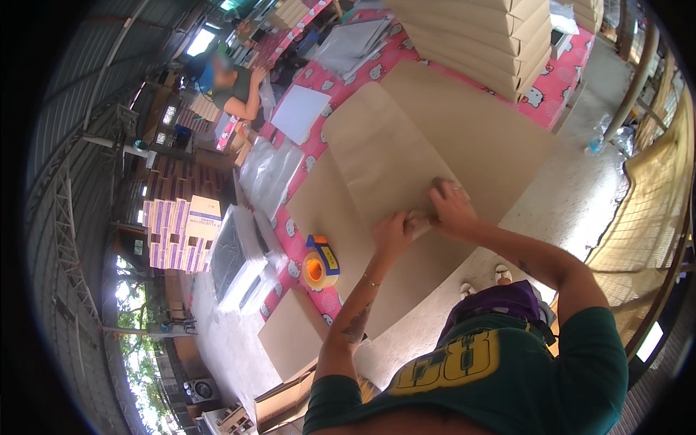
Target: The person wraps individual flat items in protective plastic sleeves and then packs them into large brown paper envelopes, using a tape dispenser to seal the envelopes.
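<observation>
A sheet of brown kraft paper (388,148) lies lengthwise over a larger brown board (500,148) on the table. Its near end is curled up between my hands. My left hand (392,235) pinches the left part of this curled end. Close beside it, my right hand (451,208) has its fingers bent over the right part. The fingertips of both hands are partly hidden by the paper and the knuckles. A tape dispenser (320,264), blue and yellow with an orange core, stands left of my left forearm.
A tall stack of brown paper packages (478,36) rises at the back right. White sheets (300,114) and clear plastic bags (270,174) lie on the pink patterned cloth. Purple-and-tan boxes (181,232) are stacked at the left. Another person (235,90) works farther along the table.
</observation>
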The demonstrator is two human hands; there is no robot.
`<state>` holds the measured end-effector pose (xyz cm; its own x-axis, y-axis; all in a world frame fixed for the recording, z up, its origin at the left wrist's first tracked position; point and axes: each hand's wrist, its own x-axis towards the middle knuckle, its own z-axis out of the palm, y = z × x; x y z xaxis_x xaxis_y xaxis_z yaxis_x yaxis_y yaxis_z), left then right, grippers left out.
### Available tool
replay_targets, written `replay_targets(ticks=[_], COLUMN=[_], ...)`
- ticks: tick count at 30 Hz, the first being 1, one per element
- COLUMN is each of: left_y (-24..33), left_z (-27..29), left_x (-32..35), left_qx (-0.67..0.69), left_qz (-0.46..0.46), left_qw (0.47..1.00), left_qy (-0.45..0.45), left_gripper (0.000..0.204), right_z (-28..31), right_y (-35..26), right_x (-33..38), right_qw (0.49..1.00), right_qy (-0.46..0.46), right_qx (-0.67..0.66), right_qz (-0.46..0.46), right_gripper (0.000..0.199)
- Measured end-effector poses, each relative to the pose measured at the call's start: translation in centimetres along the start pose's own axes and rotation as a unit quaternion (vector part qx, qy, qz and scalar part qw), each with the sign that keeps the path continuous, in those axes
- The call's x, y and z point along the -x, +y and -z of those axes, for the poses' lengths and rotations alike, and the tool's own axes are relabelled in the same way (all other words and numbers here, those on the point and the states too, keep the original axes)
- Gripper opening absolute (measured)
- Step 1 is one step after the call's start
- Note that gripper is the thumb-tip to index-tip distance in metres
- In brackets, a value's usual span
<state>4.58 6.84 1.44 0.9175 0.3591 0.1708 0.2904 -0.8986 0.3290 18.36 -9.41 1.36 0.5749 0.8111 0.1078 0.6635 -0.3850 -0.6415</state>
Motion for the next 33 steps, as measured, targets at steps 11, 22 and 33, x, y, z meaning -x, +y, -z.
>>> replay_targets(ticks=[11,22,33], left_y=[0.4,-17.2,1.6], left_z=[1.1,6.7,17.7], left_x=[-0.4,13.7,-2.2], left_qx=[0.072,-0.226,0.085], left_qz=[0.149,0.390,-0.091], left_qw=[0.986,0.892,0.990], left_qy=[-0.010,0.021,-0.059], left_gripper=[0.050,0.085,0.047], right_z=[-5.8,-6.2,-6.7], right_y=[0.1,-1.3,-0.4], right_x=[2.2,2.0,2.6], right_qw=[0.933,0.929,0.909], right_qy=[0.235,0.248,0.298], right_qx=[-0.184,-0.190,-0.203], right_qz=[-0.202,-0.199,-0.208], right_gripper=[0.107,0.105,0.116])
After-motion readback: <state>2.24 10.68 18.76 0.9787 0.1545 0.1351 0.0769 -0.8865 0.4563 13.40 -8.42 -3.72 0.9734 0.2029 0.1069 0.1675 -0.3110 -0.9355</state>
